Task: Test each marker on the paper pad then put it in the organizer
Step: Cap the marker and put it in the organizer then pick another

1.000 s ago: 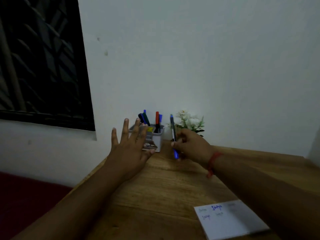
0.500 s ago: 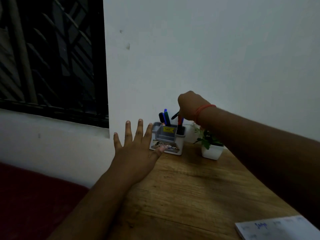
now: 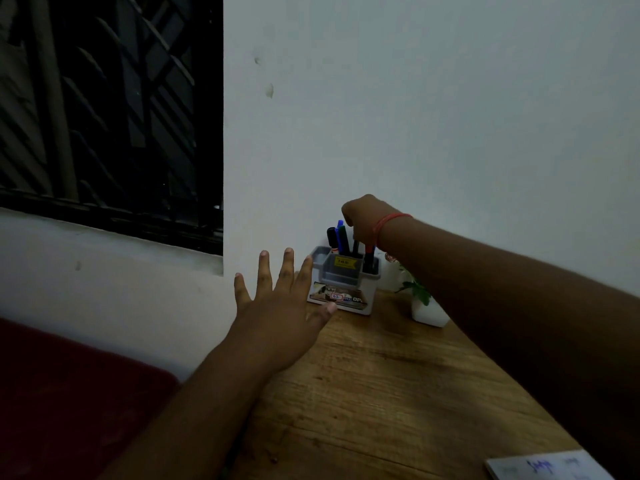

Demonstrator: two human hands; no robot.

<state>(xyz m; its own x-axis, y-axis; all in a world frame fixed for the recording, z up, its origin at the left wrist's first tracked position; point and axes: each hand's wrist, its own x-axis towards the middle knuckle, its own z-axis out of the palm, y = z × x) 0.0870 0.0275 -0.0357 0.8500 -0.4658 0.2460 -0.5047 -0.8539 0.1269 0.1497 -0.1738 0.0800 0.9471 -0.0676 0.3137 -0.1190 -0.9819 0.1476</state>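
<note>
We sit at a home desk: a wooden tabletop (image 3: pixel 398 393) against a plain white wall (image 3: pixel 415 116), a barred window (image 3: pixel 104 116) at ten o'clock, a small potted plant (image 3: pixel 424 303) at one o'clock.

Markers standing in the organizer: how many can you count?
5: black, blue and green at the back left, two under the right hand; others may be hidden.

the surface (image 3: pixel 398 382) is matt grained wood; the organizer (image 3: pixel 346 282) looks like smooth grey-white plastic; the paper pad (image 3: pixel 547 467) at 5 o'clock is matt.
</note>
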